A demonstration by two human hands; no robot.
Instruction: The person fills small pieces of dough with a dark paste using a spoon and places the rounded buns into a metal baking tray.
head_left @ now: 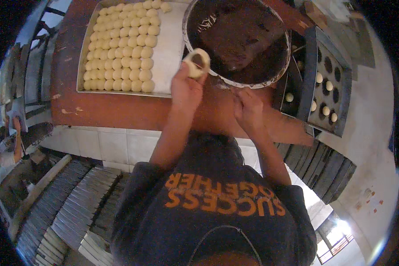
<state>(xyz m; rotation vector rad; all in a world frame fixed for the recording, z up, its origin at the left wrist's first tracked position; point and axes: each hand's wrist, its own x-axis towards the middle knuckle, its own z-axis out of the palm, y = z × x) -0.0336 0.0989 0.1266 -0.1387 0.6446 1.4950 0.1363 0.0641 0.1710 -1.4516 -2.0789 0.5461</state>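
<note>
My left hand (187, 92) holds up a flattened piece of dough (196, 72) with a dark filling in its middle. This dough is beside the near left rim of a large round basin (241, 83), which contains dark brown paste (239, 35). My right hand (249, 106) is closed at the basin's near rim; what its fingers hold, if anything, is hidden. To the left lies a shallow metal tray (166, 66) with rows of pale dough balls (119, 53) packed closely together, its right strip bare.
All this stands on a reddish-brown wooden table (119, 111). At the right, a dark baking tray (343, 95) with round hollows carries several dough balls (326, 111). Stacked dark slats (71, 195) lie behind me at the left. Another person (9, 146) is at the far left.
</note>
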